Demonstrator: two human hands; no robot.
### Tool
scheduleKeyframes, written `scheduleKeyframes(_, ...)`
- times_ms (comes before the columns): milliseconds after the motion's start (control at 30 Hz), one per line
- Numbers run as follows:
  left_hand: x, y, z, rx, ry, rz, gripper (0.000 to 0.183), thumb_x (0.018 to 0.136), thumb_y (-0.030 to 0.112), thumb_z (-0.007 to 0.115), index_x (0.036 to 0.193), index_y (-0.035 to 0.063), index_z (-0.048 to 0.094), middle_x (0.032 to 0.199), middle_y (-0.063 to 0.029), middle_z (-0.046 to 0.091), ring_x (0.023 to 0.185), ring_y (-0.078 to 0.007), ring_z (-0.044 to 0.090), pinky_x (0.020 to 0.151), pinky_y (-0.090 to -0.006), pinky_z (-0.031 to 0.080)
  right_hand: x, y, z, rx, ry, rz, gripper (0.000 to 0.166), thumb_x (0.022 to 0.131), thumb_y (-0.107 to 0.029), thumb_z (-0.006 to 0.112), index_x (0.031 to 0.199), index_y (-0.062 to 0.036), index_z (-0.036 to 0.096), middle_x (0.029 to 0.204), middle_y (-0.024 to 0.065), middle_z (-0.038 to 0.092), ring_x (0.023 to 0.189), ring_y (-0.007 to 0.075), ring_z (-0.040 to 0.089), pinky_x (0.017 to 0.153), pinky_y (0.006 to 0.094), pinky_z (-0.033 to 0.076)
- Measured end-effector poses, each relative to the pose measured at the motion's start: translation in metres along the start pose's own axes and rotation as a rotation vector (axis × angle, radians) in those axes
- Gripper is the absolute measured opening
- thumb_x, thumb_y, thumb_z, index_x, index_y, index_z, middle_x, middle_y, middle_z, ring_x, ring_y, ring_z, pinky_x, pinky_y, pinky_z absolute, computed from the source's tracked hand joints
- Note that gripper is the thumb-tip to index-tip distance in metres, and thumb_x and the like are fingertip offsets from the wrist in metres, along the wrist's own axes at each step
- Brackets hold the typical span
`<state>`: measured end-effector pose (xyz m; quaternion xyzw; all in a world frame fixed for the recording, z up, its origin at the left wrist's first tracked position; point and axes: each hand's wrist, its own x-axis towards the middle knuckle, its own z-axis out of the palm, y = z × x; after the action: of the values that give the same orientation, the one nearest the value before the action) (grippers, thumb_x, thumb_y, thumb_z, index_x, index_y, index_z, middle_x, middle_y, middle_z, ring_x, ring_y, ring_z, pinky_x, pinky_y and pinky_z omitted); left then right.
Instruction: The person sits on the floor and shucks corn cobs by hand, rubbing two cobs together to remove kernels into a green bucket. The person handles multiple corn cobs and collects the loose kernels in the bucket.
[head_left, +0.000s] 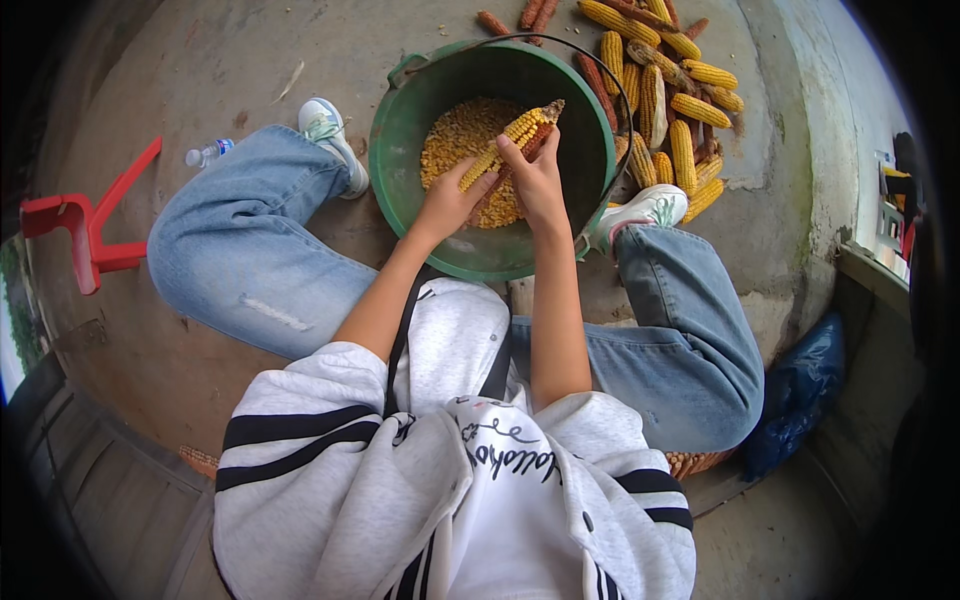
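Both my hands are over a green plastic bucket (386, 180) that stands between my feet. They grip a dried ear of corn (517, 133), tilted with its husk-tufted end up and to the right. Yellow kernels cover its left side; a bare reddish cob surface runs along its right side, and I cannot tell whether that is a second cob. My left hand (455, 196) holds the lower end. Higher up, my right hand (534, 169) closes around the ear, its thumb on the kernels. Loose corn kernels (454, 139) cover part of the bucket's bottom.
A wire handle (626, 90) arcs over the bucket's right rim. Several yellow corn ears (700, 110) and reddish bare cobs (598, 88) lie on the concrete floor at the right. A red plastic stool (90, 240) and a plastic bottle (210, 153) are leftward; a blue plastic bag (799, 397) sits right.
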<state>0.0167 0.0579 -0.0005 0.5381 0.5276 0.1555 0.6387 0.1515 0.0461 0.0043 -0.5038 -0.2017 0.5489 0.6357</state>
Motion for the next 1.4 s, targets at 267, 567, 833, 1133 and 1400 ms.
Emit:
scheduleKeyframes(267, 0.001, 0.002, -0.007, -0.257, -0.163, 0.014, 0.061, 0.089, 0.045, 0.05, 0.126, -0.0037, 0.04, 0.059, -0.0042, 0.054, 0.042, -0.0113, 0.052, 0.036, -0.0225, 0.036, 0.002, 0.001, -0.008, 0.075, -0.135, -0.042, 0.059, 0.084, -0.003, 0.058, 0.131, -0.0057, 0.023, 0.108, 0.0051, 0.047, 0.097, 0.0133, 0.049, 0.084, 0.0276, 0.042)
scheduleKeyframes(567, 0.014, -0.023, 0.001, 0.066, 0.231, 0.324, 0.053, 0.093, 0.048, 0.034, 0.094, 0.0016, 0.059, 0.061, -0.0096, 0.057, 0.045, -0.018, 0.056, 0.039, -0.0257, 0.04, -0.004, 0.0, 0.007, -0.327, 0.045, 0.058, 0.076, 0.08, -0.013, 0.066, 0.135, -0.0044, 0.015, 0.106, 0.008, 0.049, 0.094, 0.0147, 0.051, 0.082, 0.0277, 0.043)
scheduleKeyframes(833, 0.013, -0.015, -0.017, -0.163, 0.035, -0.181, 0.059, 0.094, 0.046, 0.031, 0.08, -0.0052, 0.056, 0.059, -0.0139, 0.058, 0.057, -0.0286, 0.059, 0.053, -0.0362, 0.044, -0.003, 0.003, 0.0, 0.084, -0.145, 0.106, 0.068, 0.083, -0.008, 0.062, 0.136, -0.0103, 0.02, 0.118, 0.006, 0.044, 0.105, 0.0143, 0.047, 0.088, 0.0298, 0.041)
scheduleKeyframes(1133, 0.014, -0.014, -0.013, -0.208, 0.09, -0.248, 0.055, 0.094, 0.042, 0.033, 0.076, -0.0047, 0.055, 0.066, -0.0203, 0.058, 0.064, -0.0325, 0.059, 0.059, -0.0415, 0.044, -0.002, 0.012, 0.002, -0.12, -0.122, 0.023, 0.067, 0.082, -0.005, 0.061, 0.135, -0.0014, 0.019, 0.123, 0.0113, 0.042, 0.111, 0.0193, 0.044, 0.097, 0.0316, 0.033)
scheduleKeyframes(1400, 0.017, -0.025, -0.007, 0.264, 0.36, 0.196, 0.055, 0.094, 0.042, 0.033, 0.082, -0.0054, 0.059, 0.067, -0.0145, 0.06, 0.057, -0.0229, 0.06, 0.053, -0.0367, 0.045, -0.004, 0.026, 0.012, -0.218, -0.028, 0.002, 0.08, 0.078, -0.007, 0.067, 0.138, -0.0028, 0.015, 0.12, 0.0097, 0.045, 0.107, 0.0159, 0.048, 0.091, 0.0286, 0.039)
